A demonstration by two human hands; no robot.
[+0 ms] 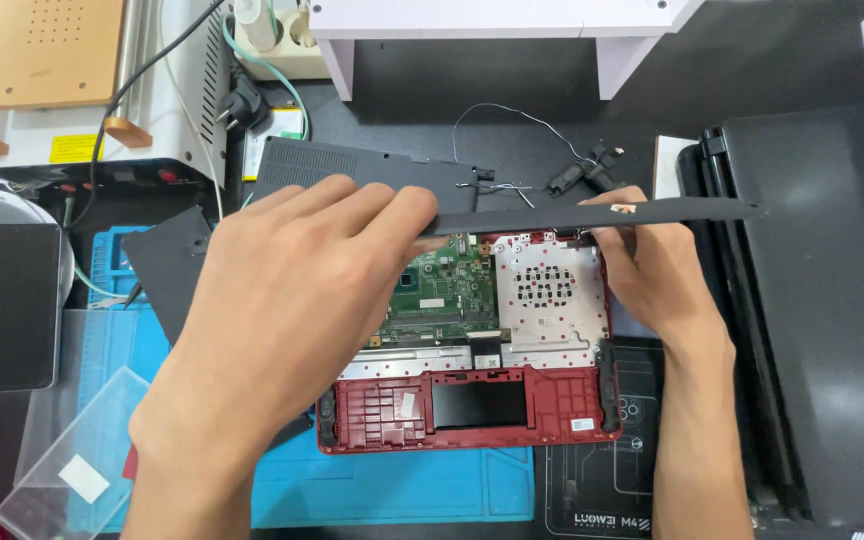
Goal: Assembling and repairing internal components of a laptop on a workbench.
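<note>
Left hand (282, 320) grip clamped on a long thin black panel (592, 215), fingers on top at its left end, thumb hidden beneath. Right hand (657, 265) grip pinched on the same panel nearer its right part, fingertips curled up at its lower edge. Panel is held edge-on and roughly level between the two grips, lifted above the opened red laptop base (472, 400).

Under the panel, between the grips: green circuit board (442, 290) just right of the left fingers, silver perforated metal plate (547, 290) just left of the right hand. Below both grips, toward the person, the red palm-rest frame with a dark rectangular recess (479, 403). Base lies on a blue work mat (402, 490) on the dark counter (772, 60).

Beyond the left grip: a black bottom cover (362, 165) lying flat, thin loose wire (512, 115) and small black speaker parts (582, 170) just beyond the panel. Left of the left hand: another dark flat piece (167, 265), a black phone (12, 305), and a clear plastic box (72, 460) nearer the person. Far beyond-left: white machine with a wooden-coloured top (52, 50) and black cables.

Right of the right grip: closed black laptop (822, 300), well apart from the hand. Below the right wrist a black mat with white line markings (602, 490). White stand legs (472, 20) at the far edge.
</note>
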